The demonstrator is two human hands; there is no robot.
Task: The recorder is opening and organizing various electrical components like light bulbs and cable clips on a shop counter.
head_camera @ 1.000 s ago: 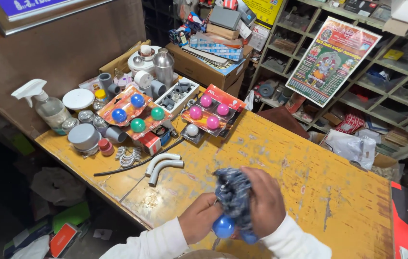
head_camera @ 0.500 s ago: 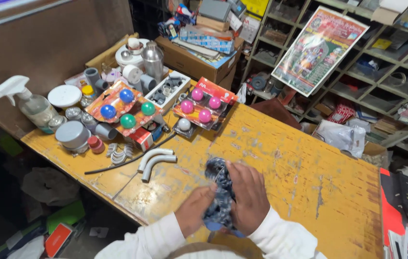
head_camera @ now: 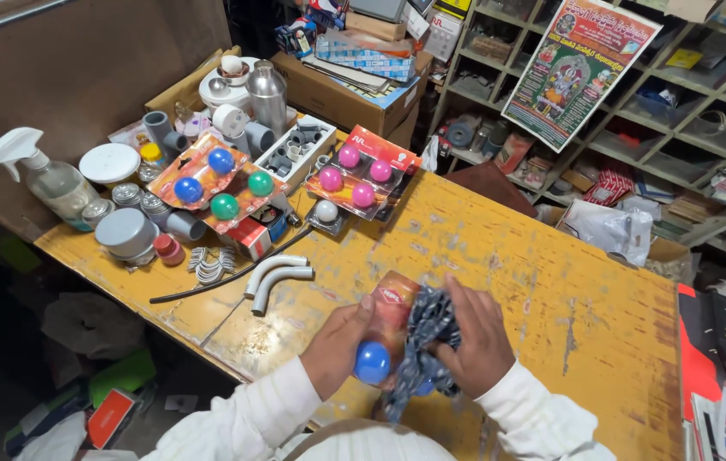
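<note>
My left hand (head_camera: 339, 341) grips the blister card of coloured balls (head_camera: 389, 329) low over the yellow table (head_camera: 500, 265); my right hand (head_camera: 476, 341) clenches a dark patterned cloth (head_camera: 424, 333) against it. Rubbing too hard could, I reckon, pop the blue ball (head_camera: 372, 362) loose.

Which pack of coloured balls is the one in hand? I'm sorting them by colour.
The blue-ball pack, gripped by the left hand while the right hand presses a dark cloth on it. The pink-ball pack and blue-and-green pack lie untouched.
</note>
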